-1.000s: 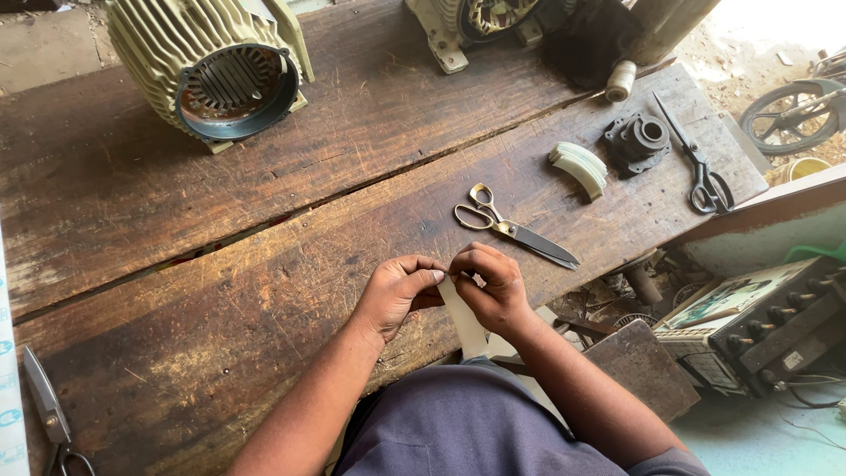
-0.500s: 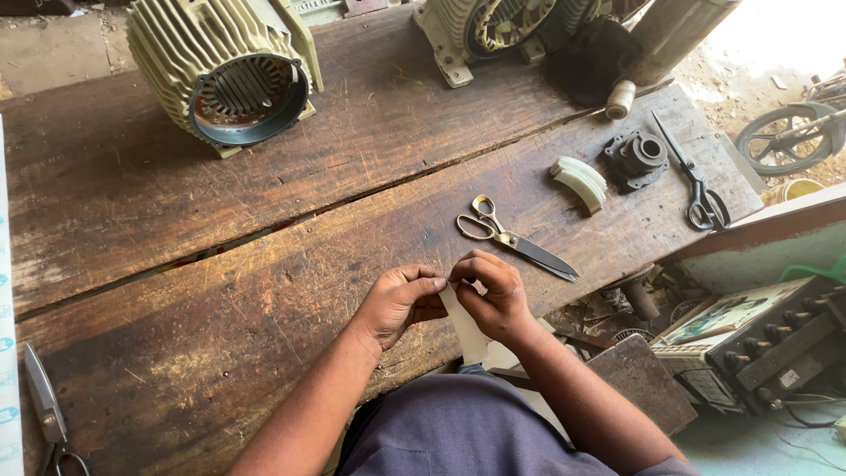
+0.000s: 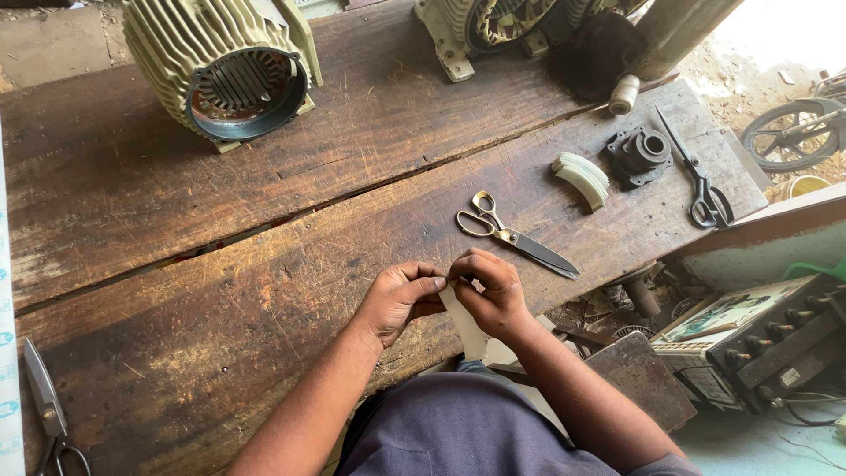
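Note:
My left hand (image 3: 401,298) and my right hand (image 3: 490,289) meet at the near edge of the wooden workbench (image 3: 264,264). Both pinch the top of a pale paper strip (image 3: 464,323) that hangs down between them over the bench edge. Brass-handled scissors (image 3: 511,236) lie shut on the bench just beyond my right hand, blades pointing right.
A ribbed green motor housing (image 3: 220,66) lies at the back left, another motor (image 3: 493,22) at the back centre. Curved pale pieces (image 3: 582,179), a dark metal part (image 3: 641,152) and black scissors (image 3: 696,176) lie right. More scissors (image 3: 48,410) sit near left. A box with knobs (image 3: 758,339) stands below right.
The hands stay together on the strip with only small finger movements. The view has shifted slightly.

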